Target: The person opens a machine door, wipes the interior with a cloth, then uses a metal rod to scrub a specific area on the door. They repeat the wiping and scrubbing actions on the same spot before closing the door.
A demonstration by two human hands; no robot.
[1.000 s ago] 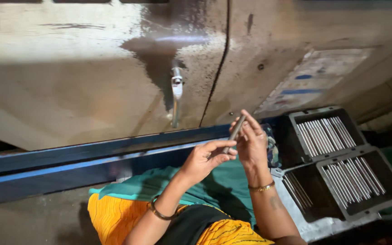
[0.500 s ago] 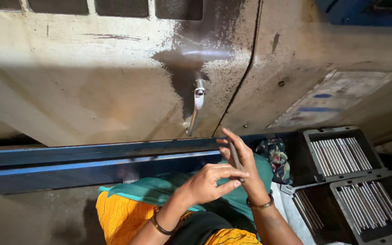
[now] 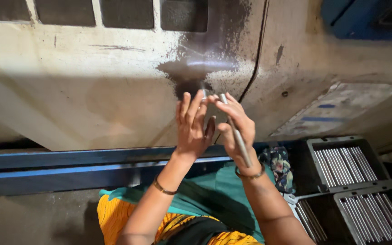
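While the right hand [image 3: 237, 129] pinches a thin metal rod [image 3: 237, 134] and the left hand [image 3: 193, 127], fingers spread, holds nothing, the rod could slip toward the blue rail [image 3: 69, 165].

Pale rectangular label [image 3: 336, 109], blue stripes, on machine panel, right of hands
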